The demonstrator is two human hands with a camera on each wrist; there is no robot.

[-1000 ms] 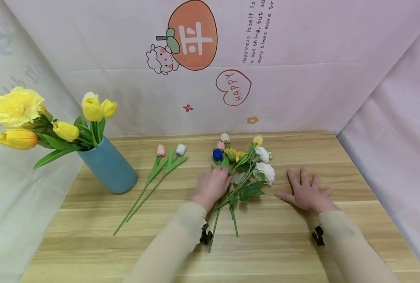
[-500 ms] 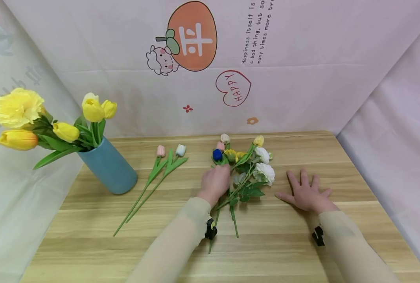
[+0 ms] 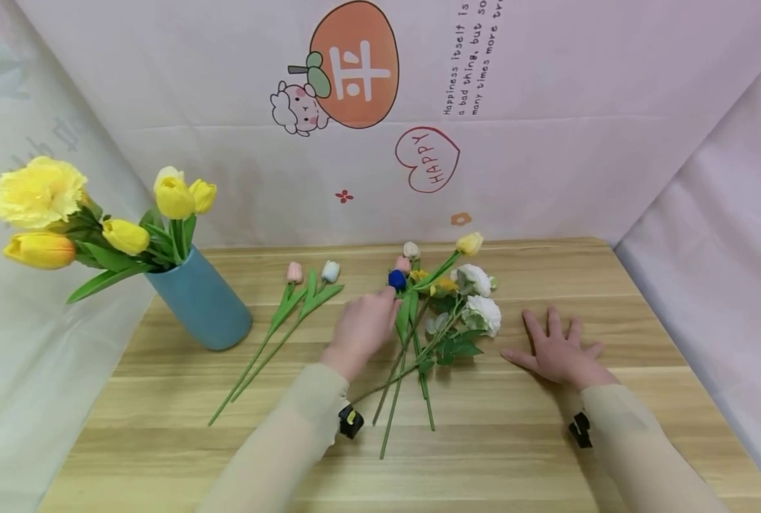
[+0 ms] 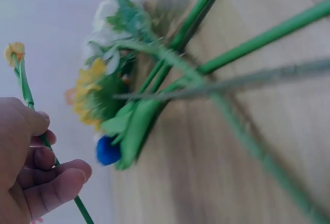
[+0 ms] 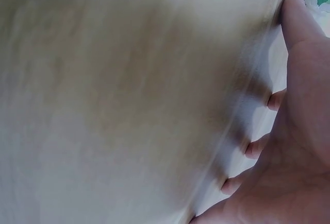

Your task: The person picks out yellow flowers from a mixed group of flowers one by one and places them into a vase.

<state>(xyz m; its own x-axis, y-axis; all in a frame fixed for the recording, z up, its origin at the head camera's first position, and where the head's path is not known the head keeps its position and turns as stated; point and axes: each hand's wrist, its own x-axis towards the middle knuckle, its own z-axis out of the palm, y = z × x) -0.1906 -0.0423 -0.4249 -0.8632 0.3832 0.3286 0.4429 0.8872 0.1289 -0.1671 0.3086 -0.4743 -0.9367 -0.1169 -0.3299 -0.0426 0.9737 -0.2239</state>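
Observation:
My left hand pinches the green stem of a yellow tulip, raised above the pile. In the left wrist view, thumb and fingers curl round that stem, its bloom beyond the thumb. Below lie a blue flower, a pink tulip, a white tulip, yellow sunflowers and white flowers, their stems crossing. To the right of them my right hand rests on the table with fingers spread, holding nothing.
A blue vase with yellow tulips and a large ruffled yellow flower stands at the left. Between it and the pile lie a pink tulip and a pale blue one. Printed cloth hangs behind the wooden table.
My left hand has drawn left and lifted the yellow tulip off the pile, so its stem and bloom stand higher. The right hand has stayed where it was.

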